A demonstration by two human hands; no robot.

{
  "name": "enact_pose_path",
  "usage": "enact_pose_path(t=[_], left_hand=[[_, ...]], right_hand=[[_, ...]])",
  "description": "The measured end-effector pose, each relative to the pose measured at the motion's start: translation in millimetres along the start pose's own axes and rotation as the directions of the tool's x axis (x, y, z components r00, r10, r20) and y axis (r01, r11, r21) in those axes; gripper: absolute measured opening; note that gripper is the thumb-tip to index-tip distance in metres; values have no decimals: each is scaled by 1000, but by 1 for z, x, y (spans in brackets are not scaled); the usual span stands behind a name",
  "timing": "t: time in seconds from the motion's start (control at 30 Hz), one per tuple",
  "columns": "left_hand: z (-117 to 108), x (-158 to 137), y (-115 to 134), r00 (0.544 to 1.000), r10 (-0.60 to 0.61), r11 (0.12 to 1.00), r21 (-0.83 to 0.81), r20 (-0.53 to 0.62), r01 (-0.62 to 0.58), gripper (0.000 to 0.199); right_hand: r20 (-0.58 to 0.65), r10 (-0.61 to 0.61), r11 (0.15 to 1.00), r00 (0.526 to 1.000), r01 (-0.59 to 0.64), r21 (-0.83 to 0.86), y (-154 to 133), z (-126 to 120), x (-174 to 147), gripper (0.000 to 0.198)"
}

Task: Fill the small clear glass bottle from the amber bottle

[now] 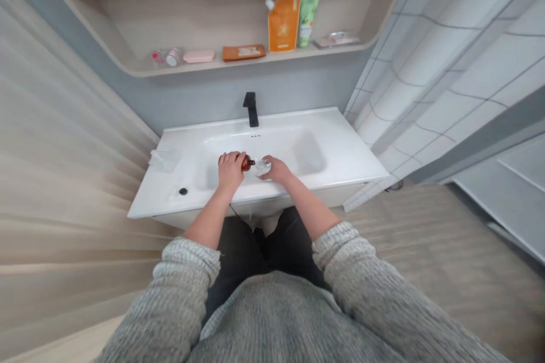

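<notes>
My left hand (231, 170) is wrapped round a brown bottle (246, 163), which lies tipped on its side with its dark neck pointing right. Facing that neck, a small clear container (263, 167) is gripped by my right hand (277, 170). The neck is at or very close to the container's mouth; whether they touch I cannot tell. Both hands are over the front part of the white sink basin (304, 153). A small round black cap (183, 191) lies on the counter left of the basin.
A black faucet (251, 110) stands behind the basin. On the counter's left is a clear plastic item (164, 160). The shelf (191, 68) above holds an orange pouch (283, 24), a green tube (307, 20) and several small items. A beige curtain (63, 153) hangs at left.
</notes>
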State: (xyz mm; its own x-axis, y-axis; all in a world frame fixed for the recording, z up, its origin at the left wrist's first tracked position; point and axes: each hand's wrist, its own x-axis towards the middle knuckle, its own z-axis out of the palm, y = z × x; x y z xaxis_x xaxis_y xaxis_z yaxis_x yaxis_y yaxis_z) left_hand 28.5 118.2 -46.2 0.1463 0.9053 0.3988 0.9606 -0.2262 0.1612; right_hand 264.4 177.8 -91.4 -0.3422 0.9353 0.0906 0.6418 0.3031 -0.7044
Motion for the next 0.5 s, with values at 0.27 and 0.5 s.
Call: enact_pose_path(t=[0.27,0.5], left_hand=[[4,0,-2,999,18,1000,6,-29,-18,60],[4,0,-2,1000,7,1000,6,-16,-7,62]], right_hand=[[2,5,1000,1000,-5,-22,1,2,2,76],[1,5,1000,1000,-5,12,-1,0,0,73]])
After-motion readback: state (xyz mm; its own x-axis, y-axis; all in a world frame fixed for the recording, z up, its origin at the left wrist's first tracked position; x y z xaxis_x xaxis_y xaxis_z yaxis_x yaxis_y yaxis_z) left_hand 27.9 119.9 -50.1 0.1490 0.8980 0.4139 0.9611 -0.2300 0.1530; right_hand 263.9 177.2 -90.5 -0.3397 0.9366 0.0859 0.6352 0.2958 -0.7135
